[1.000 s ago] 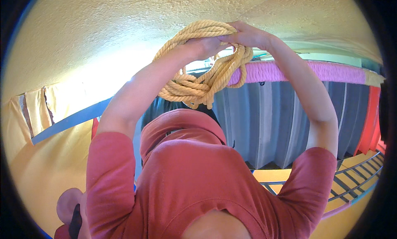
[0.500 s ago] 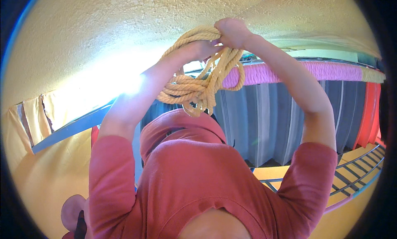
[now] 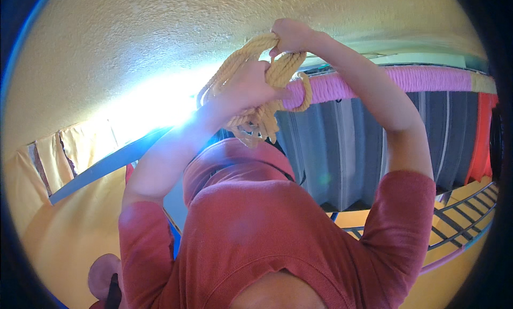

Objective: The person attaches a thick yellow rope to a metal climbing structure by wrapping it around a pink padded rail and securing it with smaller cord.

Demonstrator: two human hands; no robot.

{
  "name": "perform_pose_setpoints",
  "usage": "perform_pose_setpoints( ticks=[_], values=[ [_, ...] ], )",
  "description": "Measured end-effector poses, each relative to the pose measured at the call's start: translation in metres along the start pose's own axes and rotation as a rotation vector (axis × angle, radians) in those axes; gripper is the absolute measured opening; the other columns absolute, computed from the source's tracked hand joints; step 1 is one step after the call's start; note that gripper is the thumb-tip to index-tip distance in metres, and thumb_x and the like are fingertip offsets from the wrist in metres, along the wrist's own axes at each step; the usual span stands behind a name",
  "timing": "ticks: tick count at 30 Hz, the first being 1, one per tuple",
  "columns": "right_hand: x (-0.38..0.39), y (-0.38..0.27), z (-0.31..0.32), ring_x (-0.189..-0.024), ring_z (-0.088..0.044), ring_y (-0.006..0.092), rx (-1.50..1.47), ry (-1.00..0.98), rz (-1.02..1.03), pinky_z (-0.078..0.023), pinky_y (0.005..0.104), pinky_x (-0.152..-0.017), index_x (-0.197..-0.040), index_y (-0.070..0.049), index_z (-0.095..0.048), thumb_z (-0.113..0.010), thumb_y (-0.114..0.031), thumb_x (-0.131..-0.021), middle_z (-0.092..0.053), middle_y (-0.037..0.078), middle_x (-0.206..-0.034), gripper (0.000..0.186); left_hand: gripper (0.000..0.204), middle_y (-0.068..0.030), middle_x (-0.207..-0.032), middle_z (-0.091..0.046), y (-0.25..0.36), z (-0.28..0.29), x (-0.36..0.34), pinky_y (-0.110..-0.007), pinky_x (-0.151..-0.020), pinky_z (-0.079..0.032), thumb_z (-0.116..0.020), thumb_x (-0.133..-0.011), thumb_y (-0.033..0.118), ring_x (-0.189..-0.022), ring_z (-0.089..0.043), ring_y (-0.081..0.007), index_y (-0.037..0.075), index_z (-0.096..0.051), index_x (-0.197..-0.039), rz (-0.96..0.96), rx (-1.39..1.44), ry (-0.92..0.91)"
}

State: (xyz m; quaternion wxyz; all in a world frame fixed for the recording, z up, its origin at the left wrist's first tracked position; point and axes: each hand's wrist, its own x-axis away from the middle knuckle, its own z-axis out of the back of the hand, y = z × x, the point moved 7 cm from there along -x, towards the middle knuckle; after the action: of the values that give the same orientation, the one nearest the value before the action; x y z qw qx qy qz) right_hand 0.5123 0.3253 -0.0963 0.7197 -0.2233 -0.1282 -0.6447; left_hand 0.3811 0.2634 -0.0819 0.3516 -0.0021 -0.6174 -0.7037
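Head view of a coil of tan twisted rope point(image 3: 284, 68) held up in front of the person, near the top of the field. The right hand point(image 3: 291, 36) is closed around the upper bend of the coil, its fingers wrapped over the gathered strands; from this grip one part of the coil arcs off toward the left and another runs down between the two hands. The left hand point(image 3: 250, 85) lies lower and to the left, against the bundle, with thumb and forefinger spread and strands passing just beside the gap; whether its remaining fingers close on the rope cannot be told. Below the left hand the strands bunch in a loose tangle, and a single loop stands out to the right, in front of the end of a pink cord-wrapped bar point(image 3: 427, 79). Beneath the bar in the picture hangs pleated grey striped fabric point(image 3: 331, 143), with red fabric point(image 3: 483, 143) at its right end and a black slatted rack point(image 3: 465, 218) farther down. A rough-textured pale wall point(image 3: 160, 26) fills the upper field; strong glare partly washes out the coil's left side. The person's red shirt point(image 3: 256, 229) occupies the lower centre.
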Motion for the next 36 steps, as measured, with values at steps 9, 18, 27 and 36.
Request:
perform_pose_setpoints(
  ticks=[9,18,27,36],
  values=[
    [-0.011,0.007,0.003,-0.073,-0.063,0.0383,-0.05,0.032,-0.056,-0.05,0.0443,-0.063,-0.075,0.008,-0.063,-0.065,-0.011,-0.06,-0.062,0.026,-0.073,0.024,0.043,-0.0144,-0.088,-0.067,-0.005,0.021,0.004,-0.032,-0.073,-0.05,-0.075,-0.064,0.013,-0.079,-0.064,-0.0216,-0.002,-0.061,-0.101,-0.181,-0.051,0.337],
    [-0.005,-0.003,-0.002,-0.076,-0.063,0.0389,-0.04,-0.033,-0.009,-0.049,0.0439,-0.062,-0.082,0.008,-0.062,-0.059,-0.003,-0.058,-0.062,0.026,-0.079,0.027,0.043,-0.0155,-0.092,-0.067,0.003,0.013,0.002,-0.033,-0.076,-0.05,-0.073,-0.065,0.011,-0.085,-0.065,-0.0221,-0.001,-0.06,-0.104,-0.204,-0.222,0.307],
    [-0.003,-0.011,-0.005,-0.084,-0.063,0.0383,-0.032,0.017,0.007,-0.05,0.0438,-0.067,-0.086,0.006,-0.062,-0.061,-0.003,-0.06,-0.064,0.023,-0.086,0.028,0.053,-0.0089,-0.104,-0.064,-0.021,0.01,-0.012,-0.03,-0.085,-0.048,-0.074,-0.069,0.001,-0.092,-0.061,-0.0178,-0.003,-0.052,-0.117,-0.056,0.275,-0.178],
    [-0.016,-0.005,-0.011,-0.089,-0.063,0.037,0.091,0.095,-0.046,-0.051,0.0432,-0.072,-0.09,0.002,-0.063,-0.064,-0.006,-0.062,-0.065,0.021,-0.091,0.029,0.056,-0.0098,-0.1,-0.064,-0.019,0.013,-0.011,-0.031,-0.084,-0.047,-0.079,-0.061,0.003,-0.092,-0.061,-0.0182,-0.002,-0.056,-0.112,-0.117,0.182,-0.014]
  ],
)
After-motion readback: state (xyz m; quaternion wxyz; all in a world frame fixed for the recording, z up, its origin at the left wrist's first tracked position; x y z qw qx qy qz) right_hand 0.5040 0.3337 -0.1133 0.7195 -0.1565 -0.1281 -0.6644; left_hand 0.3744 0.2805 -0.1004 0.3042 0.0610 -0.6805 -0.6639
